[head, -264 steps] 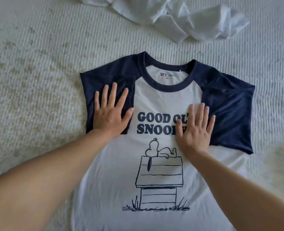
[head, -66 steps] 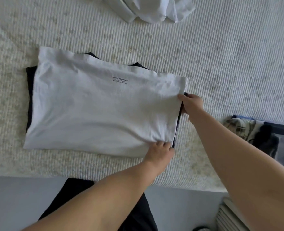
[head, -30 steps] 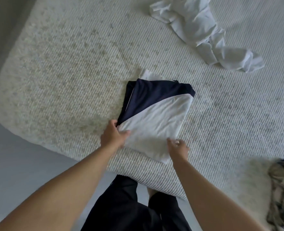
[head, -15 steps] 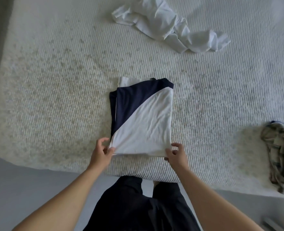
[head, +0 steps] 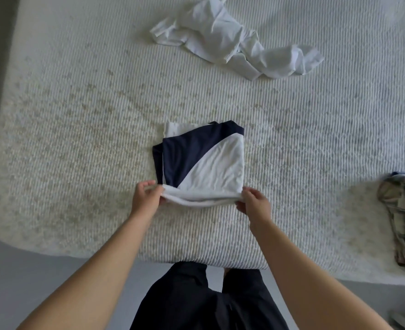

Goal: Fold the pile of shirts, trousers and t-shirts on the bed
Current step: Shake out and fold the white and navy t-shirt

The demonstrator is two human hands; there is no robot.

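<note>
No readable text, label or brand anywhere (the folded t-shirt (head: 203,160) plain white and navy).

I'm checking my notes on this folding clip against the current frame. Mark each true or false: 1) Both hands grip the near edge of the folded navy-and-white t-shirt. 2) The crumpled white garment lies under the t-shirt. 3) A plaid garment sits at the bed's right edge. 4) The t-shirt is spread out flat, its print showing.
1) True: the left hand and the right hand each pinch a near corner of the folded t-shirt.
2) False: the crumpled white garment lies apart, farther back on the bed.
3) True: the plaid garment is there.
4) False: it is folded into a compact rectangle, no print visible.
</note>
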